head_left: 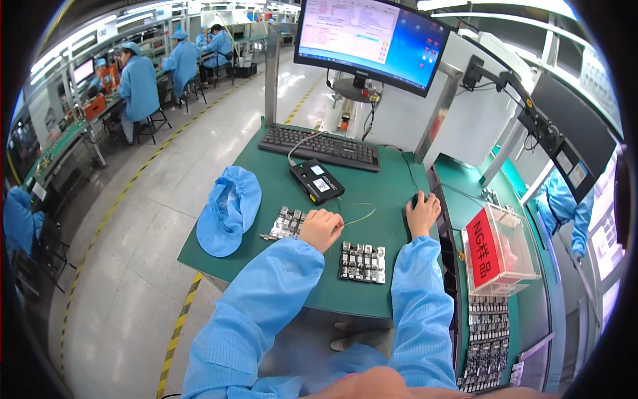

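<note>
My left hand (321, 230) is closed at the right edge of a panel of small circuit boards (286, 222). Its fingers pinch the end of a thin yellow-green wire (362, 217), which loops back toward a flat black box (317, 181). That box has a small green light, pale labels and a grey cable. At the mat's right side, my right hand (423, 214) rests over a dark computer mouse (415, 199), mostly hidden under the palm. Between my forearms lies a second panel of small boards (363, 263), touched by neither hand.
A blue cap (230, 211) lies at the green table's left edge. Behind are a black keyboard (320, 147) and a monitor (372, 41). Right of the table stand a clear box with a red label (503, 251) and several board panels (487, 339). Co-workers (139, 81) sit at far left.
</note>
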The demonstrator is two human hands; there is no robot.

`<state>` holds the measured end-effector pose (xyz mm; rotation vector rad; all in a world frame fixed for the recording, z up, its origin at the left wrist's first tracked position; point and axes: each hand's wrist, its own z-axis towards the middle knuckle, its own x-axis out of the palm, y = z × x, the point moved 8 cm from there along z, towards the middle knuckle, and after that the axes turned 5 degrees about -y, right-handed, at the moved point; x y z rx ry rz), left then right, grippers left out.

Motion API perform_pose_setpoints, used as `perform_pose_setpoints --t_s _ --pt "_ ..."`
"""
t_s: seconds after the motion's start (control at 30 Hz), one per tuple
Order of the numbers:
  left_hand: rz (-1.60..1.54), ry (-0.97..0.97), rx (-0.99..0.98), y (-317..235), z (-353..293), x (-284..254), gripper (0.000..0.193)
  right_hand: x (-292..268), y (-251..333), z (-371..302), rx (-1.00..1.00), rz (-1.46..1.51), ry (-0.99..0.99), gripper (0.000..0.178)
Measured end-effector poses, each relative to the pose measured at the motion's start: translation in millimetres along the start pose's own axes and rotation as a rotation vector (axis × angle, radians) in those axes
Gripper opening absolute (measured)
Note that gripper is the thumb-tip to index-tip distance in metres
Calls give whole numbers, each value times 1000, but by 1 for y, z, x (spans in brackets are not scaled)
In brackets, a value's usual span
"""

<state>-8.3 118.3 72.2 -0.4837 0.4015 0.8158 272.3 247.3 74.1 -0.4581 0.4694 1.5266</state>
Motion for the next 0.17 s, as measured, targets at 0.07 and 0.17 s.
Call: perform_pose_setpoints --t_s 0.07,0.17 --pt "-27 10 -3 -1 0 1 14 10 -7 -2 34 21 53 44" --pt "-43 25 -27 2 2 2 14 28 -14 -2 66 30 121 49"
